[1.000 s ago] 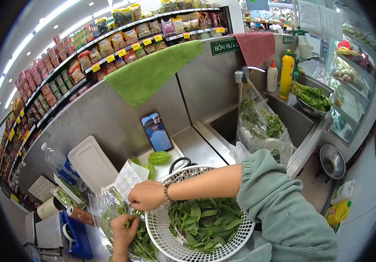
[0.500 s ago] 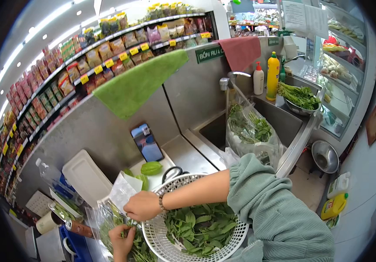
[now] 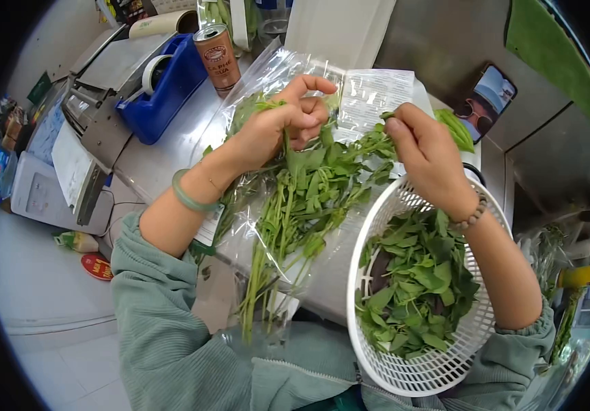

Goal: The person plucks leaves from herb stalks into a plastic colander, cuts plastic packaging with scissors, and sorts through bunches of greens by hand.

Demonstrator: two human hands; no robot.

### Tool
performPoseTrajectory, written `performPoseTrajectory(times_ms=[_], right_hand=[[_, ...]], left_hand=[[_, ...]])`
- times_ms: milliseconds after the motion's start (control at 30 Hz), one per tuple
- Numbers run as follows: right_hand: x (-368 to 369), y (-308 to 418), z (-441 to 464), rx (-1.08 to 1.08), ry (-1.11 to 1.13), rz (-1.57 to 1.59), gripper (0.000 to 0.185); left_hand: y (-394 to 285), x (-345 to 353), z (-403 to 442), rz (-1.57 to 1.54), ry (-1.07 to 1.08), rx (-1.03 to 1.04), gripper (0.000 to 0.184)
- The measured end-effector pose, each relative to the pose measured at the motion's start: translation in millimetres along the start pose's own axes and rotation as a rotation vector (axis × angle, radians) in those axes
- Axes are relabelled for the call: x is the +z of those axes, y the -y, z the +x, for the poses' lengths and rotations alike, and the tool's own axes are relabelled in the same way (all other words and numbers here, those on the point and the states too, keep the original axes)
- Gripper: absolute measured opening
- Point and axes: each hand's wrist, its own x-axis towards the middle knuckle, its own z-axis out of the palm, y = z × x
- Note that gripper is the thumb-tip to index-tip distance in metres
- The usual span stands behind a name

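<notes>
The camera sits on the person's head and looks forward and steeply down, from near. In its wide view, the round white perforated plastic basket is at four o'clock.

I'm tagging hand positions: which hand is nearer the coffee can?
Left. The left hand is lower right of the coffee can, not touching it; the right hand is farther right, by the white basket.

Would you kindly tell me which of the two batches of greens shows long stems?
The bunch nearest the left hand, outside the white basket: its stems trail out, whereas the basket's batch shows mostly leaves.
</notes>
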Motion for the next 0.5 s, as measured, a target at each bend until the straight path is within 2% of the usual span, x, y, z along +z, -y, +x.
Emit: performPoseTrajectory(times_ms=[33,200,233,300,333,367,500], right_hand=[[1.8,-3.0,-0.1,-0.051,-0.025,-0.007,0.021],[0.4,-0.2,-4.1,-0.039,-0.007,-0.04,0.022],[0.8,-1.1,-3.5,-0.047,-0.009,-0.034,0.022],[0.3,0.4,-3.6,-0.048,-0.011,-0.033,0.022],[0.4,0.7,-3.9,-0.045,-0.01,-0.031,0.021],[0.6,1.1,-3.4,-0.049,-0.011,-0.031,0.021],[0.9,-0.8,-5.0,-0.047,-0.01,-0.044,0.019]], left_hand=[[-0.4,-0.1,0.1,0.005,-0.001,-0.004,0.047],[-1.8,4.1,-1.0,0.041,-0.022,0.018,0.049],[-0.8,5.7,-1.4,0.065,-0.055,0.04,0.041],[-0.8,3.6,0.2,0.217,-0.1,0.107,0.04],[1.0,2.8,0.8,0.29,-0.122,0.137,0.041],[5.0,1.6,2.2,0.316,-0.15,0.216,0.051],[1.9,1.1,0.9,0.297,-0.201,0.222,0.057]])
